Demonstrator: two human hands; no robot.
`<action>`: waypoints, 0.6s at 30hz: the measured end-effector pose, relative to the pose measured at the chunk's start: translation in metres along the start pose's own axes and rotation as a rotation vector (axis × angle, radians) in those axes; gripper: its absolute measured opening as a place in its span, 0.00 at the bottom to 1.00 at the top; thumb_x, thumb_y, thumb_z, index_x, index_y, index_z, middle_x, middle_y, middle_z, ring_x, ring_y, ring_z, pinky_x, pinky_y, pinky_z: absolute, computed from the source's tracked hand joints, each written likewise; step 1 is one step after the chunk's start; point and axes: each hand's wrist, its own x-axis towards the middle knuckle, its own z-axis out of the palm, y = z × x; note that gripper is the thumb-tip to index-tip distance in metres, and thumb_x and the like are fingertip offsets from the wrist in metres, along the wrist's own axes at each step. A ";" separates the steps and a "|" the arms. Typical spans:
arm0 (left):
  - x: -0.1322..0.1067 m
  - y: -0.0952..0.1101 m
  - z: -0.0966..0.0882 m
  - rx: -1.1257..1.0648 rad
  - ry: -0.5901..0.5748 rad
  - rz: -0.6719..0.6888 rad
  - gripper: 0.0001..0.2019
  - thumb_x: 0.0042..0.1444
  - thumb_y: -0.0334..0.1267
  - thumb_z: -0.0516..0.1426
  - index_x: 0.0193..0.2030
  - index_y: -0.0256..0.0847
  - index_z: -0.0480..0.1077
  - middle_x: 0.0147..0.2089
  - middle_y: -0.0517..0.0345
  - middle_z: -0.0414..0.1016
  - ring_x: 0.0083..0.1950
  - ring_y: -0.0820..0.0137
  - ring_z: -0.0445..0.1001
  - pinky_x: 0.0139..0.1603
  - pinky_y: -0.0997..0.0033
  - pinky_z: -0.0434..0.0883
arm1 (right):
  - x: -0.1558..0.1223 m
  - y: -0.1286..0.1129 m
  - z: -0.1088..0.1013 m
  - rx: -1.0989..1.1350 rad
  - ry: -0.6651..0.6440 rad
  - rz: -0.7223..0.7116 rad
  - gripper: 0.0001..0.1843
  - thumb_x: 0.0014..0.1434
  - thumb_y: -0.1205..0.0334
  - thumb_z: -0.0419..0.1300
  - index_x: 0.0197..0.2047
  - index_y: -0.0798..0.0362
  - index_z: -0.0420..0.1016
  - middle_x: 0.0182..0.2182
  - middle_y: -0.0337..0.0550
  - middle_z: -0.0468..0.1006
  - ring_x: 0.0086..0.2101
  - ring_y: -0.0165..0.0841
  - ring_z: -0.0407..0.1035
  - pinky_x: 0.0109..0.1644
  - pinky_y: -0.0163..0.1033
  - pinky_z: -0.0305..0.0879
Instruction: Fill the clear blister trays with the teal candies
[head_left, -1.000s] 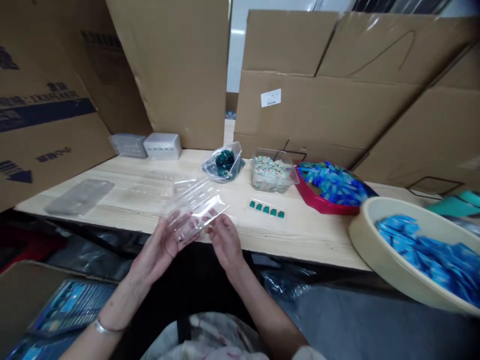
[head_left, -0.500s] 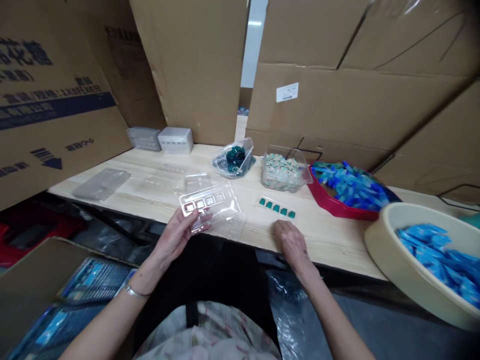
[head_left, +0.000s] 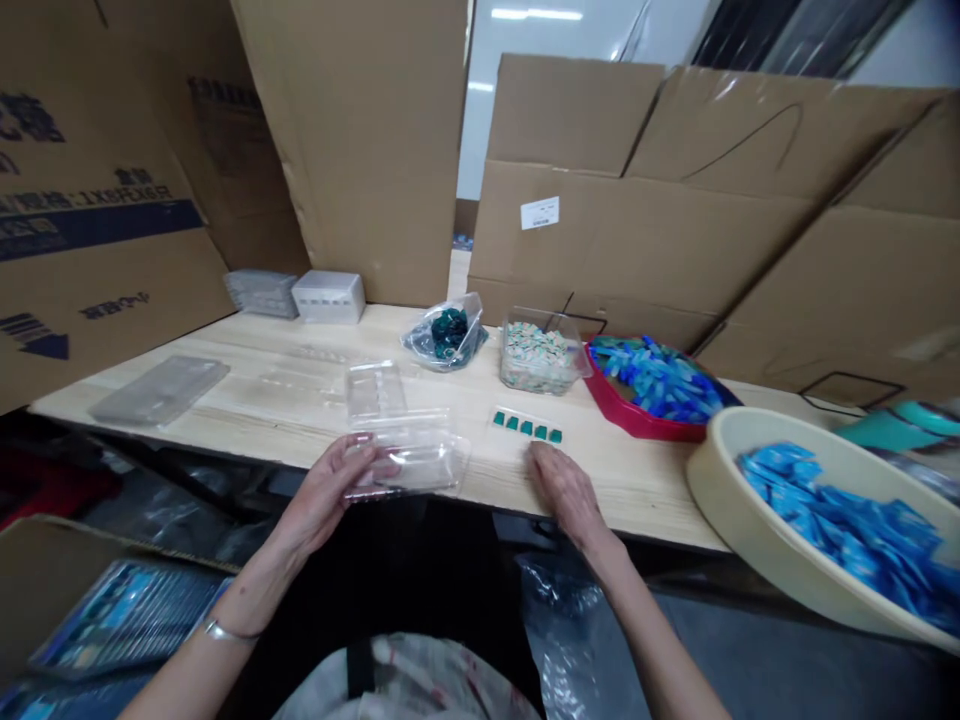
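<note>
My left hand (head_left: 326, 492) grips the near edge of a clear plastic blister tray (head_left: 411, 462), which lies at the front edge of the wooden table (head_left: 225, 410). Just behind it, a second clear tray (head_left: 375, 390) rests on the tabletop, apart from my hand. My right hand (head_left: 566, 490) lies on the wood with its fingers loose, holding nothing. Closest to those fingers, a short row of small green pieces (head_left: 526, 427) sits on a thin clear strip.
Along the back stand grey stacked trays (head_left: 260, 293), a white box (head_left: 328, 297), a bag of dark green pieces (head_left: 448, 335), a clear tub of speckled pieces (head_left: 538, 352) and a red tray of blue pieces (head_left: 645, 385). A cream basin (head_left: 757, 520) of blue pieces sits front right.
My right hand has let go of the tray and now rests on the table. The tray has turned and dropped lower, staying in my left hand at the table's front edge.
</note>
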 end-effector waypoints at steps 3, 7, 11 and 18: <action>0.003 -0.005 0.006 0.029 -0.089 -0.063 0.19 0.51 0.39 0.62 0.48 0.40 0.64 0.49 0.44 0.75 0.43 0.60 0.77 0.34 0.71 0.74 | 0.014 -0.028 -0.011 0.543 0.042 0.262 0.19 0.61 0.58 0.53 0.55 0.51 0.64 0.48 0.49 0.73 0.41 0.36 0.71 0.42 0.41 0.71; 0.014 -0.008 0.025 0.000 -0.198 -0.055 0.21 0.50 0.40 0.62 0.51 0.39 0.65 0.47 0.43 0.76 0.41 0.59 0.78 0.34 0.69 0.74 | 0.038 -0.059 -0.010 1.109 -0.085 0.420 0.28 0.58 0.53 0.56 0.61 0.47 0.57 0.45 0.45 0.72 0.29 0.28 0.70 0.28 0.34 0.69; 0.024 -0.006 0.038 -0.134 -0.235 -0.009 0.22 0.55 0.45 0.57 0.54 0.39 0.64 0.50 0.42 0.74 0.47 0.57 0.76 0.40 0.64 0.73 | 0.052 -0.067 -0.006 1.301 0.001 0.561 0.30 0.55 0.52 0.59 0.59 0.48 0.59 0.39 0.40 0.71 0.20 0.23 0.66 0.22 0.32 0.65; 0.031 -0.015 0.055 -0.390 -0.330 -0.025 0.23 0.57 0.45 0.55 0.58 0.43 0.60 0.61 0.45 0.64 0.55 0.59 0.70 0.60 0.51 0.62 | 0.054 -0.062 -0.007 1.287 0.163 0.666 0.30 0.52 0.51 0.61 0.57 0.50 0.61 0.40 0.41 0.70 0.24 0.24 0.67 0.25 0.31 0.66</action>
